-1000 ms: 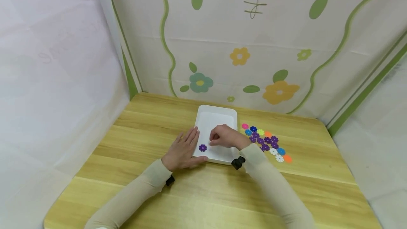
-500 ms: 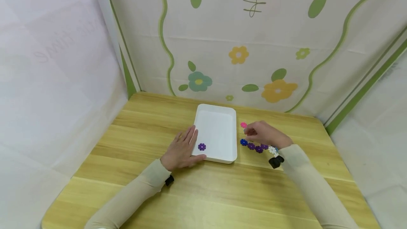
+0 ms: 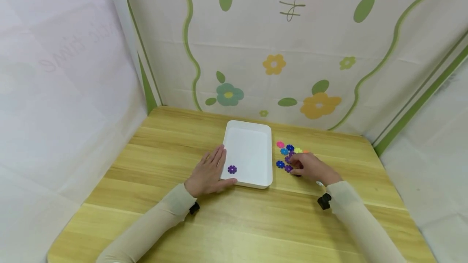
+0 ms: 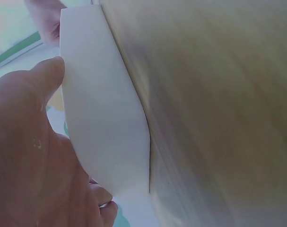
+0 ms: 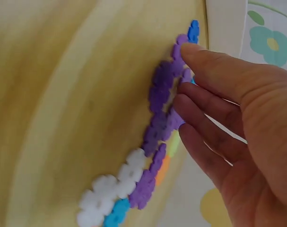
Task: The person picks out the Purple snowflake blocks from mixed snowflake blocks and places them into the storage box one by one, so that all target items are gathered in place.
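head view: the left hand [image 3: 207, 173] lies flat on the wooden worktop [image 3: 164, 153], fingers straight against the left wall of the white tray [image 3: 256, 133], grip released. one purple flower piece [image 3: 232, 169] sits inside the tray. the right hand [image 3: 310, 167] rests on the pile of coloured flower pieces [image 3: 287, 151] just right of the tray.

left wrist view: thumb and palm press the tray's wall [image 4: 103, 118].

right wrist view: the right hand's fingertips [image 5: 190, 52] touch purple pieces [image 5: 160, 92], fingers nearly straight, grasping nothing.
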`<state>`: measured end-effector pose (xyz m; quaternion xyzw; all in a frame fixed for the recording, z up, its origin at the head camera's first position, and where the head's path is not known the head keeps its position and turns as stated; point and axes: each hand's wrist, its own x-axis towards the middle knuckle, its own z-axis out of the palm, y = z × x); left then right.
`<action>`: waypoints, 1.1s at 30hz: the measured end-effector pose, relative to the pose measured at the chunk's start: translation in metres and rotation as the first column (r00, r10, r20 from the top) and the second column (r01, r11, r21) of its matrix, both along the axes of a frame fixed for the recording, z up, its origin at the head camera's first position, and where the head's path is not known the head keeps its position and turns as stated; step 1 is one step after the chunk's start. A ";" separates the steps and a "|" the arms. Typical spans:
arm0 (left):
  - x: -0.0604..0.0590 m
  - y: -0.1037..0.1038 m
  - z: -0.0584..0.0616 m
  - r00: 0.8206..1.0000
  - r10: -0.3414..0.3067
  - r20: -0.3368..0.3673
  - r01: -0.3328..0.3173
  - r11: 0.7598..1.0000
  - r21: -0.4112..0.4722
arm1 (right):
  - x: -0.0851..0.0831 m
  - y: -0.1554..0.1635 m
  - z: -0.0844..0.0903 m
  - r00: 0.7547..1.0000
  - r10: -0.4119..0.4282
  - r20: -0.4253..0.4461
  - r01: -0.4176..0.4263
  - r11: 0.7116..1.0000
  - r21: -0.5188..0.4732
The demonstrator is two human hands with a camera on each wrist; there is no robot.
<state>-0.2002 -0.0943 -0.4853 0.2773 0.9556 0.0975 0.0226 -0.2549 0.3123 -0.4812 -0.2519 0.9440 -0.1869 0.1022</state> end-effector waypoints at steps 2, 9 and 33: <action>0.000 -0.001 0.000 1.000 -0.007 0.002 0.007 1.000 0.013 | 0.001 -0.001 -0.005 1.000 -0.010 -0.018 0.010 1.000 -0.009; -0.001 -0.001 0.000 0.999 -0.021 0.027 0.021 1.000 0.001 | 0.001 -0.006 -0.009 0.998 -0.047 -0.030 0.046 0.998 -0.039; -0.003 0.000 -0.005 0.999 -0.029 -0.024 0.029 0.999 -0.034 | -0.019 -0.006 0.021 0.986 0.052 0.158 -0.046 0.998 -0.041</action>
